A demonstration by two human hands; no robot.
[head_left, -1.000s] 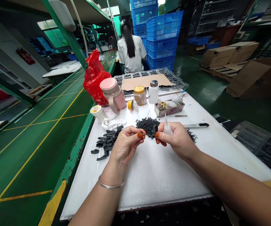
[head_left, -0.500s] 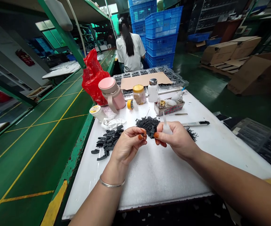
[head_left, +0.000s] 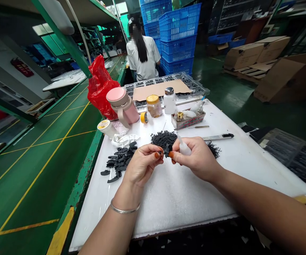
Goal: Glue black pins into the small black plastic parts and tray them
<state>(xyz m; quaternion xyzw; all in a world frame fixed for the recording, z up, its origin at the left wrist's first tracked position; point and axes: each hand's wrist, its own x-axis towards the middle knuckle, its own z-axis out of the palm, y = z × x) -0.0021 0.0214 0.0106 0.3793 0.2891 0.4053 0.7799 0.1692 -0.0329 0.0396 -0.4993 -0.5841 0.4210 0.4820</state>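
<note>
1. A pile of curved black pieces (head_left: 119, 161) was seen at the left of the white table (head_left: 182, 202), just beside the left hand.
2. The left hand (head_left: 141, 165) was raised a little over the table, the wrist bent and the palm turned inward. Its thumb and forefinger were pinched together against the left edge of the small black part (head_left: 166, 150). Whether something smaller was held between them could not be told.
3. The small black part, dark and angular, was kept in the air between the two hands, in front of a heap of black bits (head_left: 164, 137).
4. The right hand (head_left: 197, 160) was brought in from the right, fingers curled. The part was clamped by its thumb and forefinger, and a white squeeze bottle (head_left: 184, 148) was enclosed by the other fingers, nozzle pointing up and left.
</note>
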